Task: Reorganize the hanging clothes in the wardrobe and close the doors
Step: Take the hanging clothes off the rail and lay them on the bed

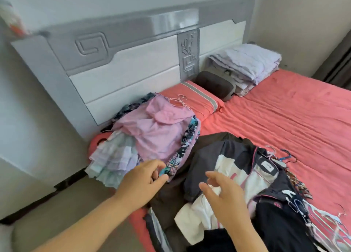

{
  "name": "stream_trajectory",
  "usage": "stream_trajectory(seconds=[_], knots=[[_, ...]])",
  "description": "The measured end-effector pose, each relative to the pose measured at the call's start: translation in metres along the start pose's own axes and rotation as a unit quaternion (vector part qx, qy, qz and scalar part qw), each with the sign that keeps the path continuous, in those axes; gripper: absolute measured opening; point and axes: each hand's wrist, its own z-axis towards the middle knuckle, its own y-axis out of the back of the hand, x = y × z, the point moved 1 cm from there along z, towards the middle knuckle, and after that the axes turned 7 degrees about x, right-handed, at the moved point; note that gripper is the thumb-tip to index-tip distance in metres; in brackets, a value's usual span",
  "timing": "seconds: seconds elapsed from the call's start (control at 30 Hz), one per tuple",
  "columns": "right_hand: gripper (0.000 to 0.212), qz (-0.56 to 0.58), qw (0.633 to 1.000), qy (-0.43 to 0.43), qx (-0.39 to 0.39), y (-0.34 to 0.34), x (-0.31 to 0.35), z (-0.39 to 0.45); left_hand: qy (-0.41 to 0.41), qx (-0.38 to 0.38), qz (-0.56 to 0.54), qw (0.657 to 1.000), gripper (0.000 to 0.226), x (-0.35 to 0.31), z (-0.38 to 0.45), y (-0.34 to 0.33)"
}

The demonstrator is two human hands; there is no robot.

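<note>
Left hand (144, 179): fingers (158, 163) curled, thumb and forefinger pinching the hem of a patterned teal-and-black garment (187, 143) at the near edge of the left pile. Forearm comes in from lower left, low over the bed edge.

Right hand (226, 193): fingers (213, 175) spread and loosely bent, nothing gripped; hovers just above a white garment (197, 215). Cannot tell if the fingertips touch the cloth. Forearm enters from the bottom edge.

Clothes: all on the bed, not hanging. Two heaps.
- Left pile, near the headboard (121, 62) corner: pink shirt (157, 130) on top, still on a pink hanger (181, 100); pale tiered ruffled garment (112, 157) spilling over the bed side; patterned piece sandwiched under the pink one.
- Near pile, under the right hand: dark jacket (228, 153) lying open with a label at the collar, white garment below it, more dark cloth toward the bottom edge. A cluster of thin hangers (319, 225) lies at the right side of this pile, a few more loose just beyond the collar.

Bed sheet (284, 122): coral, wrinkled. Matching pillow (197, 98) at the headboard, dark cushion (216, 84) beside it, folded pale quilt (248, 64) stacked further right. Wardrobe is out of view.
</note>
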Motion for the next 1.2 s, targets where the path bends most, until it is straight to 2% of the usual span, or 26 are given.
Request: stream_trajectory(seconds=[0.17,0.33,0.53,0.67,0.87,1.03,1.2], knots=[[0.028,-0.009,0.995,0.066,0.068,-0.074,0.091,0.042,0.06,-0.032,-0.004,0.998,0.025,0.092,-0.013,0.077],[0.027,0.005,0.98,0.133,0.149,-0.137,0.156,0.076,0.146,-0.121,-0.041,0.981,0.026,0.159,-0.042,0.126],[0.024,0.045,0.948,0.212,0.233,-0.211,0.233,0.102,0.239,-0.247,-0.07,0.936,0.03,0.207,-0.074,0.177],[0.02,0.057,0.916,0.276,0.287,-0.26,0.288,0.119,0.292,-0.29,-0.061,0.909,0.032,0.234,-0.095,0.209],[0.022,0.058,0.857,0.369,0.356,-0.324,0.377,0.16,0.398,-0.382,-0.042,0.833,0.029,0.285,-0.131,0.263],[0.027,0.052,0.791,0.462,0.398,-0.374,0.448,0.174,0.474,-0.439,-0.026,0.763,0.024,0.302,-0.164,0.302],[0.032,0.038,0.734,0.496,0.463,-0.422,0.505,0.154,0.537,-0.484,-0.021,0.69,0.02,0.312,-0.211,0.325]])
